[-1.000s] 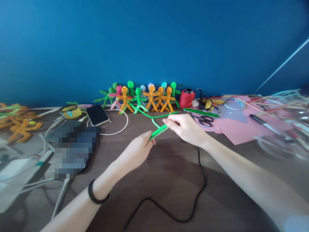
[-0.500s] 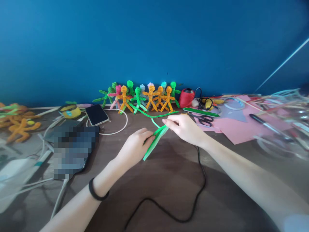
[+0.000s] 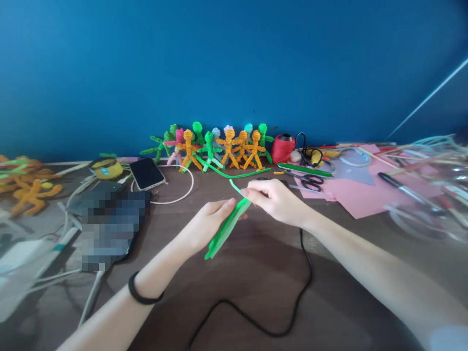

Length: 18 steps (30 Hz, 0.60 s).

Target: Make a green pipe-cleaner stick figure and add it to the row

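Both hands meet over the brown table (image 3: 256, 273) on a folded bunch of bright green pipe cleaner (image 3: 225, 229). My left hand (image 3: 204, 225) grips its middle, with the lower end sticking out toward me. My right hand (image 3: 278, 199) pinches the upper end, where one thin strand bends up. A row of small orange, green and pink pipe-cleaner figures (image 3: 219, 146) stands against the blue wall behind the hands.
A phone (image 3: 146, 173) with a white cable loop lies at the left, beside a blurred dark object (image 3: 109, 224). More orange figures (image 3: 25, 187) are far left. Scissors (image 3: 310, 183), a red spool (image 3: 283, 147), pink paper (image 3: 361, 192) and straws lie right. A black cable (image 3: 278, 312) crosses the near table.
The green bunch has slid down through my left hand, so more of it now sticks out below. My right hand has moved slightly left and closer to the left one.
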Motion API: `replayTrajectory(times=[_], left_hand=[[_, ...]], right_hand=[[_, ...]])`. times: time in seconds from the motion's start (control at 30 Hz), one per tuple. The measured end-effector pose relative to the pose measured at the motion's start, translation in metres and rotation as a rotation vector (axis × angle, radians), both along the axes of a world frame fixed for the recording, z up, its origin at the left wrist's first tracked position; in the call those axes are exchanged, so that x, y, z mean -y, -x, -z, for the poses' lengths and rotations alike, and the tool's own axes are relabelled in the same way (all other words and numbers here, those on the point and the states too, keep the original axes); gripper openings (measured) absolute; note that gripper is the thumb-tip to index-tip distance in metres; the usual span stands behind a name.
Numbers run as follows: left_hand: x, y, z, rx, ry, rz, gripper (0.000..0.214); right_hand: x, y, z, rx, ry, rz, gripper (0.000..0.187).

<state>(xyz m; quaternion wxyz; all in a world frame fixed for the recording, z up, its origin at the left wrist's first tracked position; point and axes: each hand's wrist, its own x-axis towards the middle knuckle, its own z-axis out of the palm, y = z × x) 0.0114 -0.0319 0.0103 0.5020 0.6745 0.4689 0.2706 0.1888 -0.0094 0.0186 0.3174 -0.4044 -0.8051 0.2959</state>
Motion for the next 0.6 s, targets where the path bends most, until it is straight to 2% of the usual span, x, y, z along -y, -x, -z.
replayTrajectory(times=[0.07,0.13,0.2,0.3,0.43,0.6], left_hand=[[0.0019,-0.0008,-0.0007,0.244,0.231,0.078,0.038],[0.0041,-0.002,-0.0001,0.426,0.387,0.129,0.033],[0.0059,-0.003,0.0009,0.526,0.489,0.144,0.027],[0.0071,-0.0033,0.002,0.566,0.565,0.152,0.021],[0.0064,-0.0027,0.0031,0.485,0.488,0.156,0.022],[0.0033,-0.0003,0.0019,0.208,0.184,0.189,0.027]], right_hand=[[0.0026,0.0019,0.0008,-0.011,0.012,-0.061,0.038],[0.0046,0.0031,0.0012,-0.032,0.027,-0.116,0.038],[0.0061,0.0036,0.001,-0.051,0.04,-0.154,0.037],[0.0073,0.0038,-0.0005,-0.054,0.057,-0.164,0.035],[0.007,0.0027,-0.0016,-0.043,0.068,-0.14,0.037],[0.0027,0.0007,0.0032,-0.11,0.138,-0.148,0.042]])
